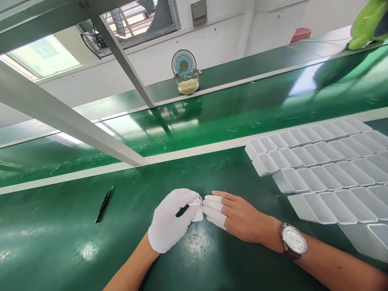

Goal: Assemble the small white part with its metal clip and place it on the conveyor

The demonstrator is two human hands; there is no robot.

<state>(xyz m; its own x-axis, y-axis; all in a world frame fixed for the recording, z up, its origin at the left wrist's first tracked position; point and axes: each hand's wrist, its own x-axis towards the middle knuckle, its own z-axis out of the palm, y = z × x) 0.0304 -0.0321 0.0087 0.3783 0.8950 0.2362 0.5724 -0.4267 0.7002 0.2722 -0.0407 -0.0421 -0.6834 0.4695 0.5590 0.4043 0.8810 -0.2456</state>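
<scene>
White part [198, 210], lower centre: fingers of my gloved left hand [171, 220] clamp it; right hand [239, 216], fingers stretched open, touches it.

Wearing a white fabric glove over the whole left hand [171, 222]; white cots on three right hand [242, 218] fingertips [212, 207]; silver wristwatch [294, 241], white dial, just behind that hand.

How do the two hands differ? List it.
The left hand wears a full white glove; the right hand is bare but for white fingertip cots. Left curls around a small part; right lies flat, fingertips at it. Only the right wrist has a watch. Both meet at the part.
</scene>
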